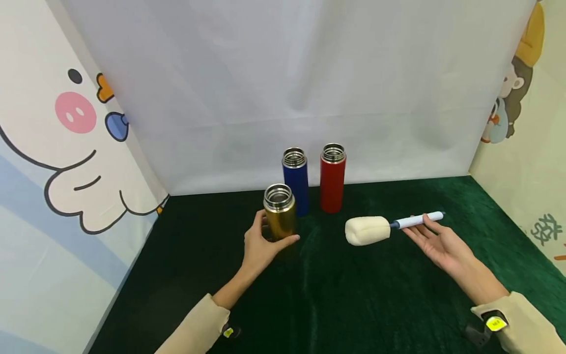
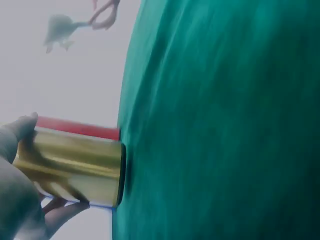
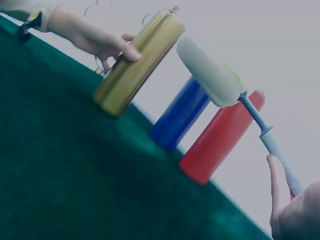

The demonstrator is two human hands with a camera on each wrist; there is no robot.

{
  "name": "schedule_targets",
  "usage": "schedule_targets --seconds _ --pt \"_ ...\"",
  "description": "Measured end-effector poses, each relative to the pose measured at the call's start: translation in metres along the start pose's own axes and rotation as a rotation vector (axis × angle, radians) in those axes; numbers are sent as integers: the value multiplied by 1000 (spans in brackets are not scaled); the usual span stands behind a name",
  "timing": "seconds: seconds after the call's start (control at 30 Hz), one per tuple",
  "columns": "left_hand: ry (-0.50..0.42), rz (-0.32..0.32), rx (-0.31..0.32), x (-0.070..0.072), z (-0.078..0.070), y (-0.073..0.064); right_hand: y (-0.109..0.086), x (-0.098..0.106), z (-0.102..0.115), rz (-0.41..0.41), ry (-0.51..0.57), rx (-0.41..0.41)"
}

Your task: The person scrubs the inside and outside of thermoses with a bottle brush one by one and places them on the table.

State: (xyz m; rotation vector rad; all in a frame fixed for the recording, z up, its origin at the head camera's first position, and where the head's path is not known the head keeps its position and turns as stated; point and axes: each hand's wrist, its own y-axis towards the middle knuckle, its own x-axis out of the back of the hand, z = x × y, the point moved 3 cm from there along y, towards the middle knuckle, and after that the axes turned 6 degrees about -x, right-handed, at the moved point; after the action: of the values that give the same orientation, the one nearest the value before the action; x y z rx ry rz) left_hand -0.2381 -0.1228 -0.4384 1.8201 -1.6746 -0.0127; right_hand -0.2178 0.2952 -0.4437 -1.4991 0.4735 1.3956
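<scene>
Blue bottle (image 1: 298, 189) behind gold bottle (image 1: 282, 221), red bottle (image 1: 332, 186) near

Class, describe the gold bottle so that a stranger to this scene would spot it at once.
Start from the green cloth in front of the white backdrop, then find the person's left hand. It grips the gold bottle, whose colour sets it apart from the blue bottle and red bottle behind.

Left sleeve (image 1: 194, 327): pale beige, long, cuffed at wrist. Black strapped wrist unit (image 1: 228, 333), yellow-green face. Right sleeve (image 1: 530, 319): matching beige, creased; black unit (image 1: 496, 323), yellow-green face, dark marking too small to read. Left hand (image 1: 261, 246), right hand (image 1: 446, 247): bare.
</scene>
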Motion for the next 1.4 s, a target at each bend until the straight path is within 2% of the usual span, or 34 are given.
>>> schedule_targets --seconds 0.1,0.27,0.37,0.47,0.57,0.7,0.8,0.93,1.07,1.13,1.27,1.33,1.4 --pt "-117 112 -46 -18 -18 -15 -1 -24 2 35 -1 13" --pt "-204 239 -44 -41 -34 -23 -4 -63 2 96 -11 45" --pt "-209 274 -38 -49 -36 -25 -3 -84 -3 132 -20 67" --pt "-204 279 -29 -52 -37 -27 -1 -100 -11 186 -102 117" --pt "-190 286 -28 -52 -37 -27 -2 -113 -16 227 -268 232" --pt "-160 319 -25 -52 -35 -27 -6 -134 -21 219 -521 471" --pt "-135 335 -18 -52 -33 -27 -11 -153 -26 232 -650 654" --pt "-124 331 -17 -52 -30 -28 -18 -183 -37 336 -797 881" --pt "-123 327 -24 -52 -28 -28 -27 -214 -53 406 -1013 1073" --pt "-116 329 -22 -53 -28 -30 -31 -227 -63 429 -1134 1123" --pt "-119 332 -14 -53 -28 -31 -33 -249 -83 481 -1374 1139" --pt "-128 331 -11 -53 -29 -31 -32 -258 -91 475 -1496 1145" --pt "-132 331 -9 -54 -29 -30 -31 -264 -97 430 -1613 1168"
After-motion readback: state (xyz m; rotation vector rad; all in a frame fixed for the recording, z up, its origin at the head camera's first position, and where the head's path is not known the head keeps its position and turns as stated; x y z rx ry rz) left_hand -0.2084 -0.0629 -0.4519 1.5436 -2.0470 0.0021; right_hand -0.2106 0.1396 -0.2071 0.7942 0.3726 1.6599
